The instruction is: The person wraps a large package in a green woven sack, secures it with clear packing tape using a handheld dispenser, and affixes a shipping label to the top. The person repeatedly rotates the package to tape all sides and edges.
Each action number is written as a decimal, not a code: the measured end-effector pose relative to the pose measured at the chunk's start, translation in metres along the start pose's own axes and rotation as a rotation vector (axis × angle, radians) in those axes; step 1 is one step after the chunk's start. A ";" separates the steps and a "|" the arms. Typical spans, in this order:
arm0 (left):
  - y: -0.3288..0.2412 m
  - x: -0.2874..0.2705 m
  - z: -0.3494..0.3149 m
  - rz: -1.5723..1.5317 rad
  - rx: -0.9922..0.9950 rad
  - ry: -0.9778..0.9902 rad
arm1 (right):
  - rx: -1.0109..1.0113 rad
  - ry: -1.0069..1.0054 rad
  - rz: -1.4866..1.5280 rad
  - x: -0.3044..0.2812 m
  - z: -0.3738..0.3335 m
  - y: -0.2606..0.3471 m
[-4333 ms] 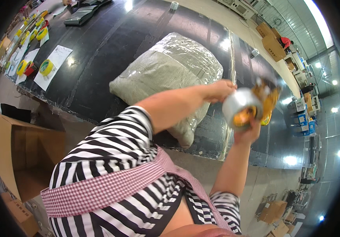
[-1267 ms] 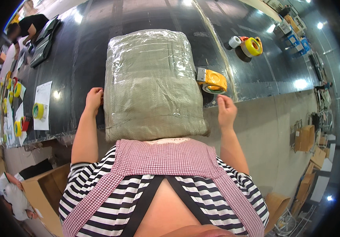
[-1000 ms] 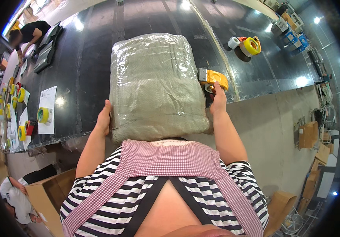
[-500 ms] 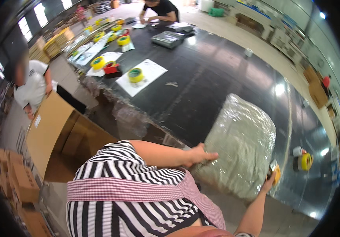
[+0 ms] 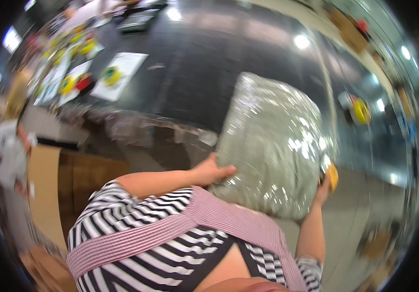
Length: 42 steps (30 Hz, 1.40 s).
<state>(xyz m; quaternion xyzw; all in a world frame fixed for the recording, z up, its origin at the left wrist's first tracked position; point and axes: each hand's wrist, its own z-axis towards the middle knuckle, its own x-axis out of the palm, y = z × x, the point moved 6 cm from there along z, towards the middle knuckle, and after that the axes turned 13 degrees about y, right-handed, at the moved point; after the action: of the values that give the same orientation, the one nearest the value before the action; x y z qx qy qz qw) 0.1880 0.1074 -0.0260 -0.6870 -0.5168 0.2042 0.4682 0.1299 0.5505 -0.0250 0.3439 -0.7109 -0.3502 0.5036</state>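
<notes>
Bundle [image 5: 272,141], grey-green and shiny with clear wrapping, sits at the near edge of the dark table [image 5: 195,78], its near end overhanging and close against the apron [image 5: 224,207]; from here I can't tell whether its far end touches the tabletop. I'd judge it soft and fairly heavy, unlikely to break, but slippery where the film gleams. Best hold it low on both sides, with fingers under the near corners. The left hand [image 5: 213,170] has its thumb spread over the near left corner, half curled, fingers partly hidden. The right hand [image 5: 323,189] is closed around the yellow tape dispenser [image 5: 333,177] at the bundle's right side; whether it also grips the bundle is hidden. Just over a second ago both hands were free of it and the dispenser lay on the table.
</notes>
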 end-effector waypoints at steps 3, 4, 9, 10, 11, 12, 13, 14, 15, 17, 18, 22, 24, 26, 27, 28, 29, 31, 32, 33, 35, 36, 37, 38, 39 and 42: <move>0.004 0.010 -0.012 -0.248 0.031 0.041 | -0.079 -0.157 -0.208 -0.034 -0.004 0.001; 0.002 0.017 -0.014 -0.287 0.024 0.042 | -0.126 -0.144 -0.201 -0.037 -0.005 0.002; 0.001 0.028 -0.021 -0.383 -0.080 0.030 | -0.217 -0.096 -0.139 -0.049 -0.006 -0.001; 0.001 0.028 -0.021 -0.381 -0.090 0.007 | -0.220 -0.097 -0.128 -0.049 -0.008 -0.001; 0.009 0.024 -0.018 -0.415 -0.104 0.027 | -0.225 -0.091 -0.117 -0.048 -0.007 0.000; 0.021 0.018 -0.013 -0.452 -0.123 0.047 | -0.217 -0.086 -0.111 -0.046 -0.007 -0.001; 0.033 0.011 -0.009 -0.489 -0.143 0.065 | -0.207 -0.114 -0.129 -0.045 -0.007 -0.003; 0.014 0.013 -0.011 -0.425 -0.154 0.071 | -0.196 -0.146 -0.152 -0.041 -0.010 -0.001; 0.001 0.003 -0.009 -0.345 -0.095 -0.037 | -0.184 -0.179 -0.173 -0.040 -0.013 0.001; -0.042 -0.043 0.015 0.221 0.317 -0.283 | -0.202 -0.182 -0.195 -0.051 -0.009 -0.001; -0.095 -0.040 0.009 0.680 0.527 -0.418 | -0.215 -0.166 -0.196 -0.050 -0.008 -0.001; -0.237 0.038 0.062 1.378 0.958 -0.072 | -0.212 -0.151 -0.180 -0.040 -0.013 0.006; -0.247 0.074 0.117 1.668 0.937 0.155 | -0.177 -0.153 -0.194 -0.031 -0.018 0.009; -0.240 0.081 0.156 1.836 0.784 0.150 | -0.217 -0.186 -0.238 -0.035 -0.019 0.010; -0.231 0.085 0.175 1.921 0.709 0.156 | -0.241 -0.211 -0.257 -0.039 -0.020 0.009; -0.226 0.077 0.187 1.804 0.635 0.191 | -0.286 -0.242 -0.209 -0.041 -0.019 0.010; -0.226 0.076 0.195 1.783 0.622 0.203 | -0.347 -0.185 -0.272 -0.041 -0.017 0.021; -0.220 0.072 0.202 1.755 0.575 0.229 | -0.454 -0.067 -0.385 -0.040 -0.015 0.038; -0.223 0.076 0.201 1.774 0.595 0.235 | -0.360 0.001 -0.544 -0.068 -0.003 0.034; -0.224 0.075 0.201 1.761 0.590 0.241 | -0.431 -0.045 -0.881 -0.061 -0.007 0.044; -0.223 0.074 0.198 1.736 0.581 0.251 | -0.543 -0.137 -1.561 -0.042 -0.014 0.053; -0.223 0.075 0.198 1.727 0.587 0.261 | -0.462 -0.162 -1.679 -0.046 -0.008 0.046; -0.221 0.075 0.200 1.720 0.609 0.268 | -0.481 -0.149 -1.774 -0.046 -0.008 0.040; -0.221 0.072 0.201 1.712 0.633 0.263 | -0.508 -0.128 -1.870 -0.044 -0.006 0.036; -0.220 0.070 0.202 1.704 0.655 0.256 | -0.535 -0.105 -1.967 -0.044 -0.004 0.031; -0.219 0.066 0.207 1.682 0.648 0.302 | -0.544 -0.002 -2.013 -0.062 0.009 0.005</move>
<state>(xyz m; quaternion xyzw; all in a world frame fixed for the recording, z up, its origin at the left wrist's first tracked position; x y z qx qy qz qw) -0.0585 0.2626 0.0761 -0.6914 0.3036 0.5212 0.3976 0.1364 0.6072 -0.0527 0.6522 0.0071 -0.7571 0.0385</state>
